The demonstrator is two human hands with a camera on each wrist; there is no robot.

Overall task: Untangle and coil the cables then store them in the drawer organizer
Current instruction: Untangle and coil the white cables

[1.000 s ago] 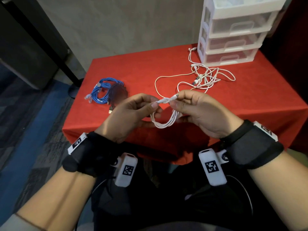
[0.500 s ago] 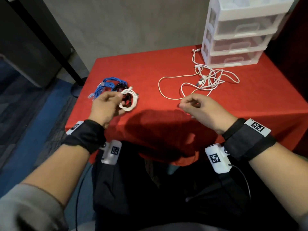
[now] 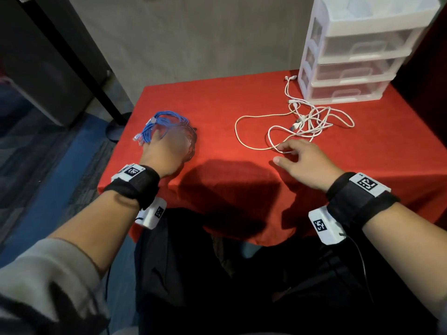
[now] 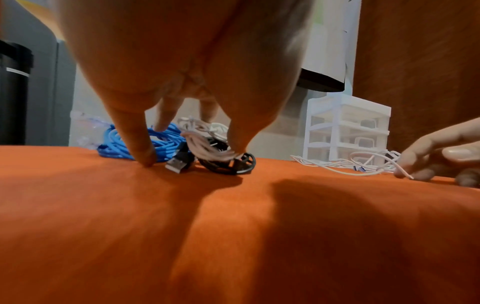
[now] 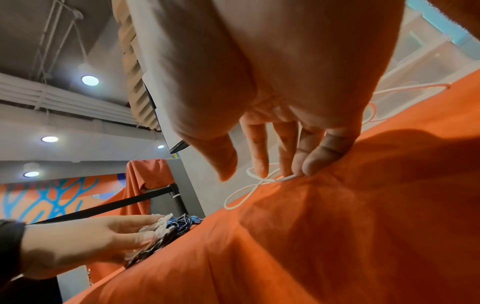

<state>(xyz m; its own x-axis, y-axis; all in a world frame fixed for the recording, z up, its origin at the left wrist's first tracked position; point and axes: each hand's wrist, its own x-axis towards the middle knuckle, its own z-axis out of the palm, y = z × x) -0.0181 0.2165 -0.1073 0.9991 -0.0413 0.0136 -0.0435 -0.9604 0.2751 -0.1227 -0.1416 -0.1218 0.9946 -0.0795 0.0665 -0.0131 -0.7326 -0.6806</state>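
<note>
Meanwhile, left hand [image 3: 167,151] spread loose over the coiled white cable [image 4: 207,152] beside blue cable [image 3: 157,126], right hand [image 3: 304,163] fingers relaxed touching tangled white cables [image 3: 302,124] on red tabletop [image 3: 229,105], drawer organizer [image 3: 350,61] behind.

The coiled white cable [image 4: 207,152], held up between both hands a second ago, now lies on the black cable [image 4: 228,166] at nine o'clock, under the left hand [image 3: 167,153]; the right hand [image 3: 307,163] has gone to the loose white cable [image 3: 278,148]
</note>
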